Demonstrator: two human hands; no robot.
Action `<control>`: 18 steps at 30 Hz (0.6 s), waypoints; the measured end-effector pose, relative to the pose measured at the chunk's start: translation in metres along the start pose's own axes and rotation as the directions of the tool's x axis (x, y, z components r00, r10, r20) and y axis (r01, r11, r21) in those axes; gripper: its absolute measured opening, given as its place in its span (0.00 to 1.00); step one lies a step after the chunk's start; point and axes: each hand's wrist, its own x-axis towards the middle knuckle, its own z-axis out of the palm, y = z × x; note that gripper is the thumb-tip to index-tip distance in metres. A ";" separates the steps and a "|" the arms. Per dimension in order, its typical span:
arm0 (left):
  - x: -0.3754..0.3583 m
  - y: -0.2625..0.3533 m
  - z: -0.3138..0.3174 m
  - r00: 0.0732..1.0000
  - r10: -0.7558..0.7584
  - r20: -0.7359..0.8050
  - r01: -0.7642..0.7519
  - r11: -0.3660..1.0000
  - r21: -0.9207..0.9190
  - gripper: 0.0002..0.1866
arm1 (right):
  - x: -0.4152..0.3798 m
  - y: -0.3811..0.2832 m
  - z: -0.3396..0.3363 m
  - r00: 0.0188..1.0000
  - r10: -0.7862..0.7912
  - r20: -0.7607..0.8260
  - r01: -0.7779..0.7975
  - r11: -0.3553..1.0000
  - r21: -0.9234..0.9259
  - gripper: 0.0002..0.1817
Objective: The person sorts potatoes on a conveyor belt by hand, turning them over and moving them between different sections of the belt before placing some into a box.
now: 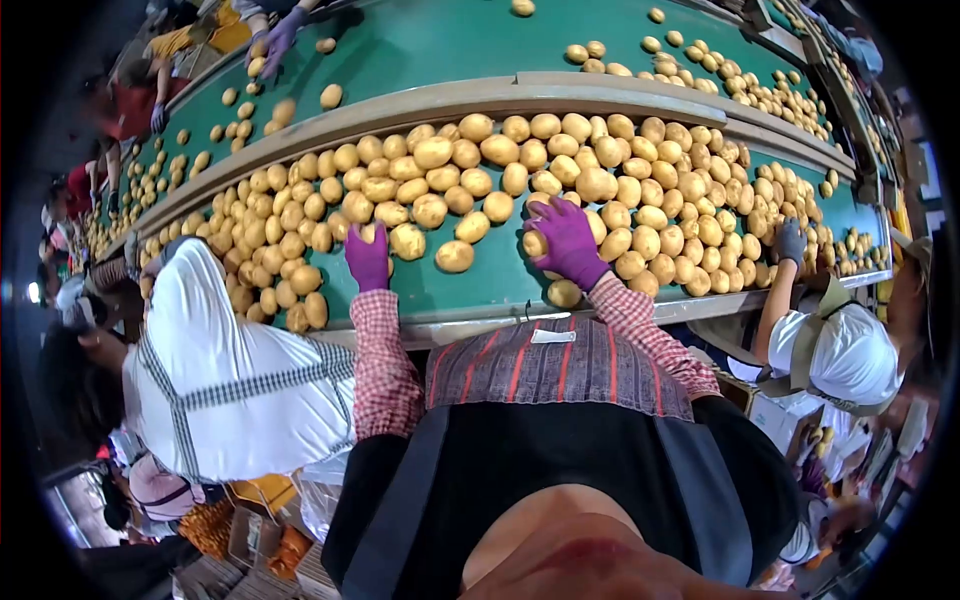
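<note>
Potatoes (500, 150) crowd the green belt (470, 290), ahead of the person and to both sides. The purple-gloved right hand (566, 242) bends its fingers over one potato (535, 244); the left hand (368, 260) reaches in just beside others (I cannot tell whether either grips). Past a long divider (440, 98) runs a second lane (420, 50); a co-worker in white (235, 375) stands at left.

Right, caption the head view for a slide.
Purple-gloved left hand and right hand among potatoes on a green belt, co-workers in white on either side.
</note>
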 end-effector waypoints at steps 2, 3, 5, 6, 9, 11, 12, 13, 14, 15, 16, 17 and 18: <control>-0.012 0.039 -0.011 0.982 -0.057 0.181 0.070 0.995 -0.069 0.33 | -0.001 0.011 -0.022 0.998 0.060 -0.009 -0.059 0.995 0.085 0.33; -0.022 0.040 -0.008 0.975 -0.055 0.215 0.082 0.989 -0.120 0.33 | -0.001 0.011 -0.023 0.999 0.047 -0.028 -0.045 0.997 0.063 0.34; -0.038 0.042 -0.005 0.920 -0.143 0.364 0.255 0.924 -0.283 0.33 | 0.005 0.005 -0.017 0.999 0.036 -0.018 -0.036 0.999 0.011 0.34; -0.045 0.059 -0.008 0.858 -0.234 0.458 0.388 0.879 -0.277 0.31 | 0.008 0.001 -0.012 0.999 0.034 -0.011 -0.034 0.999 -0.014 0.34; -0.084 0.082 0.019 0.773 -0.138 0.619 0.526 0.685 -0.505 0.29 | 0.012 -0.010 0.002 0.997 -0.004 -0.082 0.011 0.995 0.096 0.31; -0.100 0.119 0.035 0.723 -0.104 0.683 0.526 0.724 -0.446 0.33 | 0.016 -0.008 -0.010 0.998 0.042 -0.037 -0.035 0.986 0.160 0.30; -0.098 0.143 0.039 0.695 -0.077 0.715 0.557 0.687 -0.467 0.34 | 0.014 -0.004 -0.016 0.996 0.079 -0.041 -0.067 0.969 0.239 0.27; -0.095 0.167 0.042 0.664 -0.048 0.746 0.590 0.646 -0.484 0.34 | 0.012 0.002 -0.021 0.995 0.095 -0.026 -0.087 0.972 0.219 0.26; -0.095 0.186 0.046 0.634 -0.018 0.773 0.626 0.600 -0.499 0.35 | 0.009 0.006 -0.027 0.994 0.108 -0.009 -0.104 0.975 0.194 0.24; -0.097 0.193 0.055 0.602 0.009 0.799 0.622 0.623 -0.475 0.35 | 0.006 0.011 -0.022 0.994 0.113 -0.012 -0.110 0.983 0.147 0.22; -0.097 0.197 0.063 0.570 0.031 0.821 0.613 0.650 -0.450 0.35 | 0.001 0.018 -0.019 0.992 0.122 -0.005 -0.121 0.986 0.118 0.21; -0.095 0.201 0.069 0.537 0.049 0.842 0.603 0.676 -0.424 0.35 | -0.002 0.024 -0.017 0.992 0.129 0.003 -0.129 0.987 0.092 0.21; -0.096 0.204 0.075 0.504 0.064 0.861 0.591 0.702 -0.398 0.36 | -0.005 0.029 -0.016 0.991 0.135 0.012 -0.135 0.988 0.068 0.20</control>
